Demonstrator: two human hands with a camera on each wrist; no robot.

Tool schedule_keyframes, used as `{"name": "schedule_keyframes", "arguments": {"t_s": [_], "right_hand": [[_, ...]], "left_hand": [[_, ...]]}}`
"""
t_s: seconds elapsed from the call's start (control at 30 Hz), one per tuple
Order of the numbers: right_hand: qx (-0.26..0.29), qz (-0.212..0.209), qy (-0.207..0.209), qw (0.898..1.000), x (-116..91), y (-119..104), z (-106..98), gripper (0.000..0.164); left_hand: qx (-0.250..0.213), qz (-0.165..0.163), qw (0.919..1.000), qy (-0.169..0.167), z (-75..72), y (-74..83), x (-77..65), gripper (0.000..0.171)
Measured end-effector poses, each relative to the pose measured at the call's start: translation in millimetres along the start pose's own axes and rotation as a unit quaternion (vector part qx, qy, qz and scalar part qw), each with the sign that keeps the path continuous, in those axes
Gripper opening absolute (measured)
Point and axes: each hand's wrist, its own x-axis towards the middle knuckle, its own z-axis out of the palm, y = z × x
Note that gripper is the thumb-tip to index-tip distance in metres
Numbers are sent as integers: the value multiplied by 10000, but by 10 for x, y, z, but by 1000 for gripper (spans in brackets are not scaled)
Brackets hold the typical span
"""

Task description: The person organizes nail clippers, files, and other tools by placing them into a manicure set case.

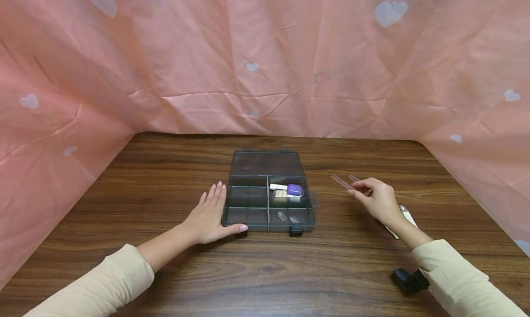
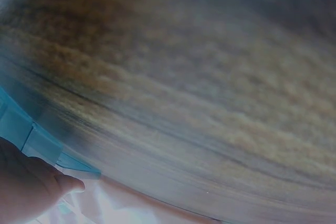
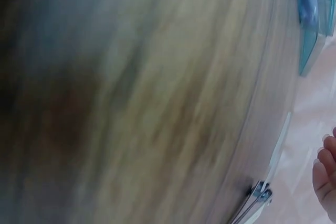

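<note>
My left hand [image 1: 211, 216] rests along the left side of a dark translucent compartment box [image 1: 248, 228], fingers straight and thumb at its front edge. In the left wrist view the box [image 2: 44, 145] shows beside part of the hand. The box's lid [image 1: 265, 163] lies open toward the back. Over the table to the right, my right hand [image 1: 377, 199] pinches a thin clear stick [image 1: 341, 182] between thumb and forefinger. A second clear stick [image 1: 353, 178] shows just behind the fingers. One stick [image 3: 279, 148] appears in the right wrist view.
Inside the box sit a purple bottle [image 1: 294, 189] and a cream-labelled container [image 1: 280, 195]. Two clear nail tips [image 1: 282, 216] lie in the front right compartment. A slim white item [image 1: 407, 215] lies under the right wrist. Pink curtain [image 1: 265, 77] surrounds the wooden table [image 1: 265, 271].
</note>
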Motion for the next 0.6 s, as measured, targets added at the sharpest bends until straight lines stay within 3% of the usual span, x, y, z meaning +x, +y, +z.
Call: {"name": "schedule_keyframes", "arguments": {"t_s": [0.23,0.6], "right_hand": [[-111,404,-197,9989,22,101,-64,16],[-216,997,-1028,9895,75,207,-86,21]], "left_hand": [[7,-9,10000,-8,-6,3,5,114],[8,3,10000,-72,-11,3,-2,113]]}}
